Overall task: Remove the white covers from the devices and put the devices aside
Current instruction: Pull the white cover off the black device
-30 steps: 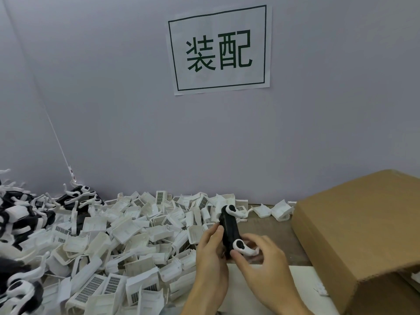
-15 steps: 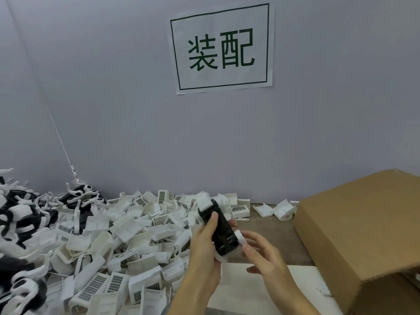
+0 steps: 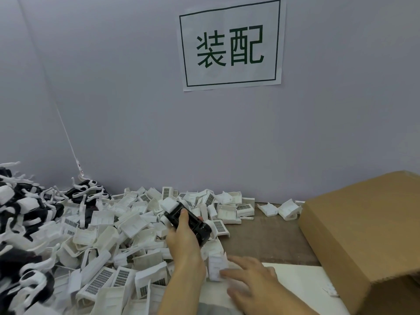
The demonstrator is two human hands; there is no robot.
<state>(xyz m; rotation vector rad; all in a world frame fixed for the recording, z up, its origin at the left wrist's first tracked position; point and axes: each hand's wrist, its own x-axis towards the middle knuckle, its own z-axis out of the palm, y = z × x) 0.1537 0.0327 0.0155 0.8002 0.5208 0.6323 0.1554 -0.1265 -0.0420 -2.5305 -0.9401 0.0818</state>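
1. Left hand (image 3: 184, 239), frame centre, grips a black device (image 3: 193, 226) still wearing one white cover (image 3: 169, 204).
2. Right hand (image 3: 247, 280), lower centre, blurred, fingers spread, touches a loose cover (image 3: 216, 264).
3. Cover pile (image 3: 109, 235) on the tabletop (image 3: 268, 242), lower left.

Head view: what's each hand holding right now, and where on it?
Left hand grips the black device around its middle, a white cover still on its far end. Right hand is motion-blurred; its hold cannot be told.

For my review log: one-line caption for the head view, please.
Left hand grips a black device above a pile of white covers; right hand blurred, beside a cardboard box.
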